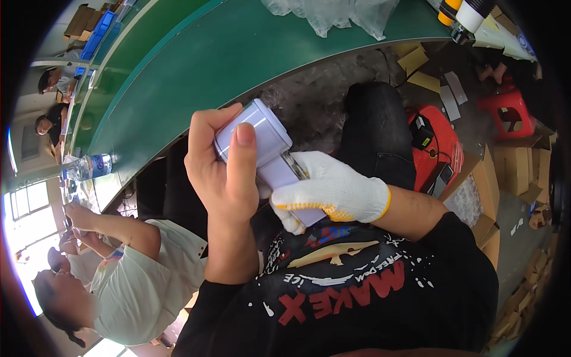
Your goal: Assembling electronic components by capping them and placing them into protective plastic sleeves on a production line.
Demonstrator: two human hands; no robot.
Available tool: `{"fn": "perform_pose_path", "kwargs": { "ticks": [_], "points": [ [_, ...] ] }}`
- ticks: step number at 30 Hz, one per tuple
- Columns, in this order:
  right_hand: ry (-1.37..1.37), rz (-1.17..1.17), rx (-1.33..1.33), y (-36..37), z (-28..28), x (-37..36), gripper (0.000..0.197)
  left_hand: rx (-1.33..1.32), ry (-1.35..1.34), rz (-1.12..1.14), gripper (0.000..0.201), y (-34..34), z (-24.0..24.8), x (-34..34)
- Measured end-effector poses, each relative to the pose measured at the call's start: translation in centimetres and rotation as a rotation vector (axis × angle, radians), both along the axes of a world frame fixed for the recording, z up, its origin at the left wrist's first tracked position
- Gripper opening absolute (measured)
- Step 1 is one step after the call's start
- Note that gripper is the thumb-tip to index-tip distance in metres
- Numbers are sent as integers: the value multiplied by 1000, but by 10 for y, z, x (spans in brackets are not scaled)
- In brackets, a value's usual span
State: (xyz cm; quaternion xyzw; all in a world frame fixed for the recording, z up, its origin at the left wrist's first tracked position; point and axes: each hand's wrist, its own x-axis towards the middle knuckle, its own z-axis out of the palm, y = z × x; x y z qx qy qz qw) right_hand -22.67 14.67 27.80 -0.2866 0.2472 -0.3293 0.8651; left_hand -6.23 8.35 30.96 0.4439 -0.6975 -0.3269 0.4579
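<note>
A pale lavender plastic device (271,141) with a broad boxy head and a narrower handle-like body is held tilted above my lap. Its exact kind cannot be made out. My bare left hand (217,169) wraps round the broad head, thumb pressed across its near face. Lower down, my right hand (339,187), in a white knit glove with yellow dots, is closed round the narrower body. Beside the gloved fingers a dark metallic strip shows along the device's edge. The glove hides part of the body, and its lower end pokes out below.
A green worktable (208,65) curves across the front, with clear plastic bags (339,13) at its far edge. To the left, a co-worker (143,279) sits near a water bottle (100,165). At right are a red stool (508,113) and an open cardboard box (489,196).
</note>
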Motion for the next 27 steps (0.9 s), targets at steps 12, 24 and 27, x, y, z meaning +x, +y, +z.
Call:
{"fn": "perform_pose_path", "kwargs": {
  "ticks": [12,24,27],
  "points": [
    [906,-501,-1046,-28,-33,-10,29,275,512,-162,43,8,-47,24],
    [1213,-293,-1348,-42,-38,-13,26,534,30,-177,46,23,-25,39],
    [1202,-262,-1254,-34,-37,-6,29,683,-74,-169,57,14,-12,43]
  ]
}}
